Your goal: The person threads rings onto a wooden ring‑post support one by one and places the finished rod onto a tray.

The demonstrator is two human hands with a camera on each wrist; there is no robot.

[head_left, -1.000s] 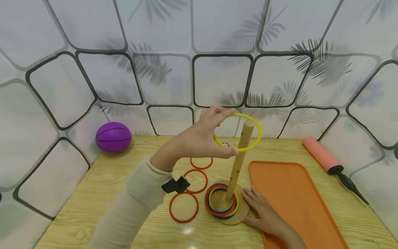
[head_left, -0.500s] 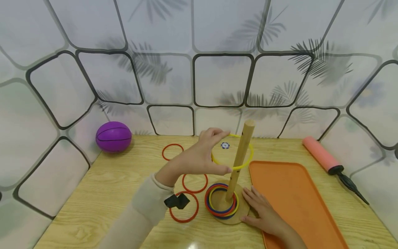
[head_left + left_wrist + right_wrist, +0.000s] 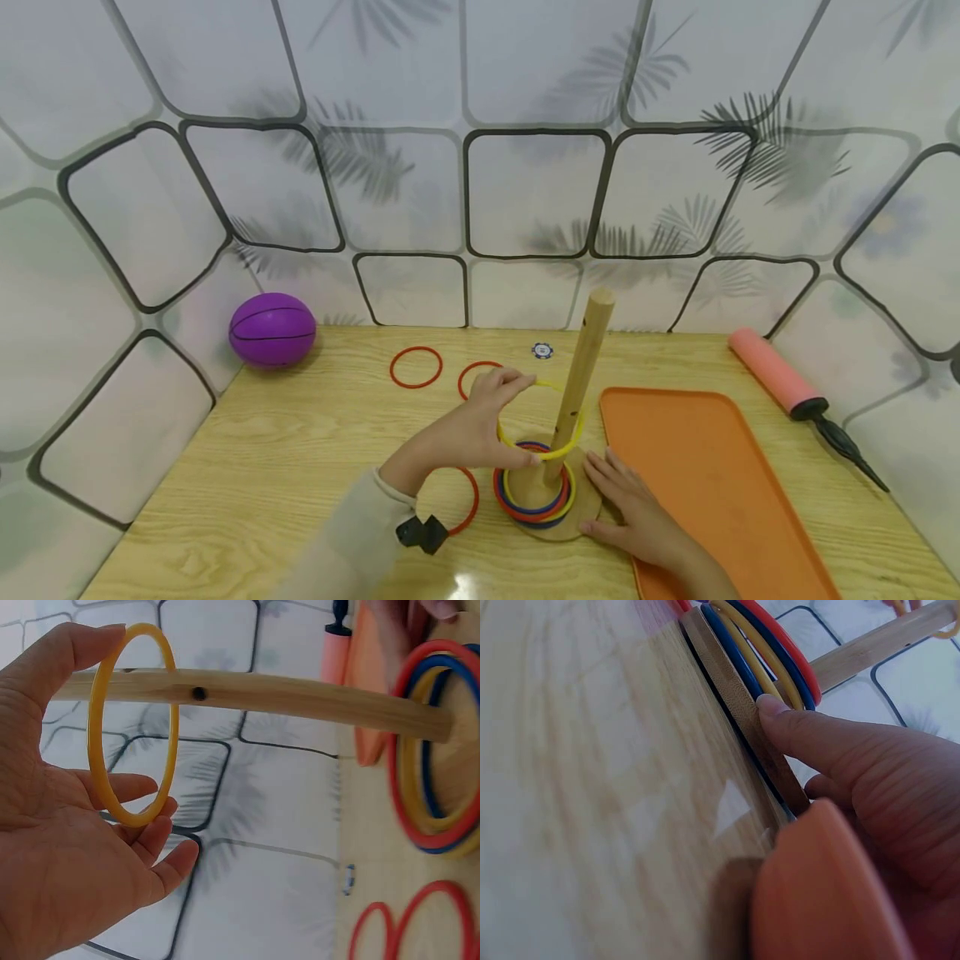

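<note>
My left hand (image 3: 480, 429) pinches a yellow ring (image 3: 561, 453) between thumb and fingertips. In the left wrist view the yellow ring (image 3: 95, 735) encircles the upright wooden post (image 3: 300, 705), partway along it. Around the foot of the post (image 3: 588, 342) lie several blue, yellow and red rings (image 3: 498, 492) on the round wooden base (image 3: 587, 504). My right hand (image 3: 637, 517) rests on the base's right edge with fingers extended. Up close, its thumb (image 3: 810, 735) presses on the base (image 3: 739, 682) beside the stacked rings.
Red rings (image 3: 416, 387) lie on the table left of the base, one partly behind the left arm. An orange tray (image 3: 697, 467) lies at the right, under the right forearm. Farther off are a purple ball (image 3: 273, 331), a chip (image 3: 542, 351) and a pink hand pump (image 3: 776, 375).
My left hand has lowered the yellow ring down along the post, from near its top to its lower half. The right hand has stayed on the base.
</note>
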